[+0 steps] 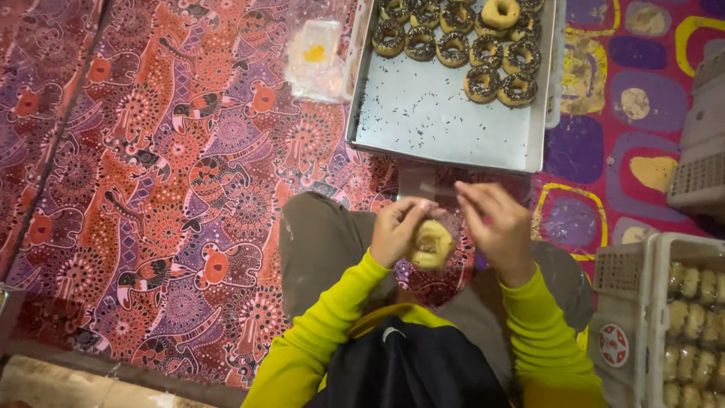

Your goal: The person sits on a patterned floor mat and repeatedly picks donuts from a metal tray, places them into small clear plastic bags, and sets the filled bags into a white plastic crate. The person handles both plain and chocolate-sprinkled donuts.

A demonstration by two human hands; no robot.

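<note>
My left hand (396,227) grips a plain yellow doughnut (432,245) inside a clear plastic wrapper (423,185), held above my lap. My right hand (495,223) pinches the upper edge of that wrapper just right of the doughnut. Both sleeves are bright yellow-green. Beyond my hands lies a metal tray (430,121) with several chocolate-sprinkled doughnuts (483,57) at its far end and one plain doughnut (500,11) on top; loose sprinkles dot its bare near half.
A patterned red and purple cloth (166,189) covers the floor on the left. A small clear plastic bag (317,60) lies left of the tray. A white crate (664,317) of wrapped doughnuts stands at the right, with grey crates (702,151) behind it.
</note>
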